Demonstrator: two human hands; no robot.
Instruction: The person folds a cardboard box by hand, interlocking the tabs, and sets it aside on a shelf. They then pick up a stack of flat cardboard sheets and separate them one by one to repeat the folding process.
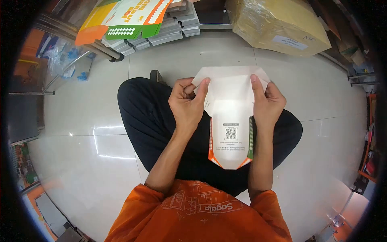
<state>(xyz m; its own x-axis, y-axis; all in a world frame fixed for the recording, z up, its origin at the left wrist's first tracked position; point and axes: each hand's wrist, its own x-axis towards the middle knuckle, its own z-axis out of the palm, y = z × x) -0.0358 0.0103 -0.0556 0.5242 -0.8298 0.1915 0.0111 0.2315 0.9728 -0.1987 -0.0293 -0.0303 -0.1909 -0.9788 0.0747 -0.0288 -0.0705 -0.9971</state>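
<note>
Between my two hands is a partly folded cardboard box (230, 105), white inside, held over my crossed legs. Its near flap carries a printed QR code and small text, with orange and green side edges. My left hand (188, 99) pinches the far left corner, thumb on the inner face and fingers curled behind. At the far right corner my right hand (268, 99) grips the same way, thumb pressed on the inside. The far panel stands raised between both thumbs. Fingers behind the card are partly hidden.
Flat printed box blanks (129, 18) in orange, green and yellow lie on stacked grey-white card (177, 30) at the back left. A large tape-wrapped package (278, 26) sits at the back right. Plastic bags (62, 58) hang by a metal rack at left. Pale tiles (92, 109) cover the floor.
</note>
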